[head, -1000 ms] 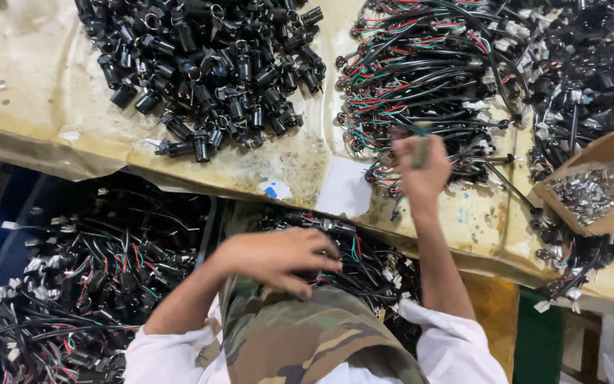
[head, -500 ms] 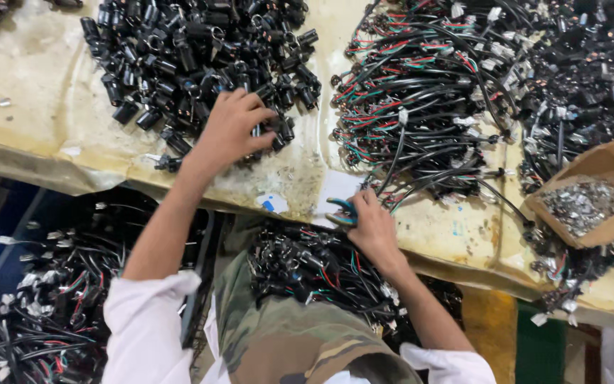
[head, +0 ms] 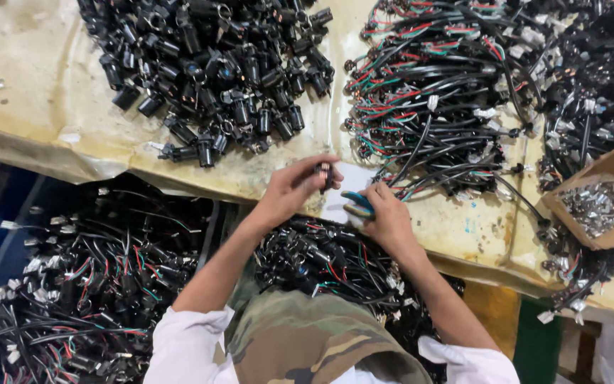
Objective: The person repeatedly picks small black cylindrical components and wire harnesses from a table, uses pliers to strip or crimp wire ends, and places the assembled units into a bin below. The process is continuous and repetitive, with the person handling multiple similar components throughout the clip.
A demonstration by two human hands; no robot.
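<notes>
At a workbench [head: 51, 135] covered in worn tan sheeting, a person brings both hands together over a white slip [head: 346, 186] near the bench's front edge. The left hand [head: 294, 188] pinches a small black socket [head: 326, 173] between thumb and fingertips, fingers closed on it, holding it just above the slip. The right hand [head: 386, 217] is curled shut around a blue-handled tool [head: 358, 205], its tip pointed toward the socket; whether the tool's tip touches the part cannot be told. A black cable [head: 421, 146] runs from the area of the hands back toward the wire bundle.

Behind the slip, to its left, lies a heap of black sockets [head: 214, 71]; behind it and to the right, a tangle of red, green and black wires [head: 442, 99] with white connectors. Farther right of the slip, a cardboard box [head: 609, 203] holds small silvery metal parts. Below the bench edge, on the near side of the slip, more wired pieces [head: 335, 259] pile in the person's lap, and another mass of wires [head: 72, 284] sits lower left.

The step in hand appears to be joining a single socket to a lead with the tool. The next move would seem to call for a steady pinch on the socket and careful alignment of the tool's tip with it.
</notes>
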